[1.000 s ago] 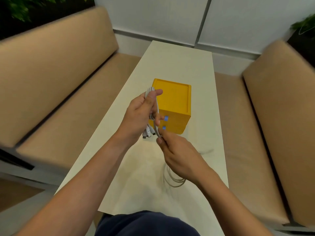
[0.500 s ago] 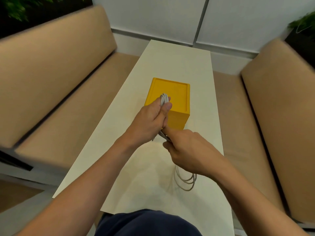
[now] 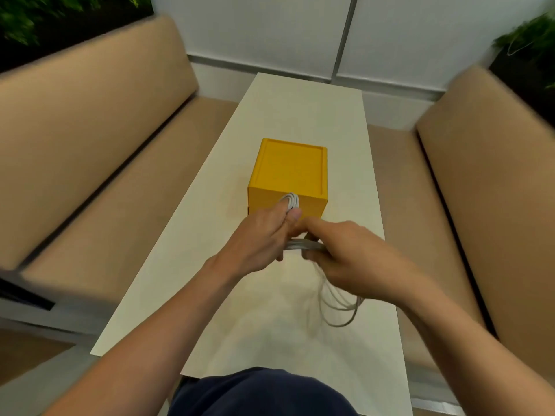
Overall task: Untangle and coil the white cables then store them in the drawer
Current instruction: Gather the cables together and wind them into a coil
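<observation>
- Two hands of one person: the left hand (image 3: pixel 258 238) and the right hand (image 3: pixel 354 253).
- One bundle of white cables (image 3: pixel 339 307). The strands are blurred, so I cannot tell how many separate cables are in it.
- One yellow box (image 3: pixel 291 169).
- One worktop (image 3: pixel 300 109).
- Two beige sofas: the left sofa (image 3: pixel 90 130) and the right sofa (image 3: pixel 495 175).
- Two green plants: the left plant (image 3: pixel 45 16) and the right plant (image 3: pixel 528 34).

pale table (image 3: pixel 300 121) between tan benches (image 3: pixel 90 151) (white wall (image 3: pixel 270 31) behind).
</observation>
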A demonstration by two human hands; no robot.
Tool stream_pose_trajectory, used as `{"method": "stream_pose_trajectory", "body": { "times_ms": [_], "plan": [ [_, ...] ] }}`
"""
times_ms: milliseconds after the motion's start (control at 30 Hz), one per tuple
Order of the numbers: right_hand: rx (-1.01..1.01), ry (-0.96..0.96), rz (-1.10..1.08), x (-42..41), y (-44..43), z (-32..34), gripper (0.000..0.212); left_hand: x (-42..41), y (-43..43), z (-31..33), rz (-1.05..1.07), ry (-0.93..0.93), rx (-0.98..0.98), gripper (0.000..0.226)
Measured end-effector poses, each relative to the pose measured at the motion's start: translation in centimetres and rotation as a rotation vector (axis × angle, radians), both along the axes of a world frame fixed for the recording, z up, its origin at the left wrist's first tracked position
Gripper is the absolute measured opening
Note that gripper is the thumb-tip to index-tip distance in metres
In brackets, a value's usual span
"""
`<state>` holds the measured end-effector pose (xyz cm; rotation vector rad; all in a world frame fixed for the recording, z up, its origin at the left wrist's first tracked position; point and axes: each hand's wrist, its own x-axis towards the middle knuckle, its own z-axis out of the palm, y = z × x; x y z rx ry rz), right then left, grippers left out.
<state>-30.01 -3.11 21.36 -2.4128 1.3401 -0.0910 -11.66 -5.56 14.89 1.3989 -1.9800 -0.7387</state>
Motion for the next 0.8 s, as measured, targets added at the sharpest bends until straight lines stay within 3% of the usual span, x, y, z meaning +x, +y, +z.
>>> {"method": "stream_pose_trajectory", "body": {
  "times_ms": [100, 167, 333, 533, 700, 800],
  "plan": [
    [-0.312, 0.071, 0.046, -0.8, -1.5, -0.3, 0.017, 0.0, 0.3, 0.0, -0.025, 0.186, 0.115, 0.046],
    [-0.426, 0.039, 0.129, -1.5, -2.7, -0.1, 0.025, 0.0, 0.7, -0.1, -0.040, 0.300, 0.213, 0.048],
    [-0.062, -0.156, 0.323, -3.4, -6.0, 0.4, 0.026, -0.3, 2.0, -0.3, -0.047, 0.353, 0.285, 0.065],
    [-0.017, -0.295, 0.287, -2.3, -8.1, -0.2, 0.027, -1.2, 3.2, -1.3, -0.074, 0.489, 0.263, 0.071],
    [0.126, -0.650, 0.135, -0.7, -6.5, -3.5, 0.031, -0.1, 3.4, -0.5, -0.110, 0.755, 0.323, 0.039],
    [0.264, -0.791, 0.073, 0.1, -4.5, -4.4, 0.042, 0.5, 3.3, 0.1, -0.103, 0.862, 0.371, 0.056]
  ]
}}
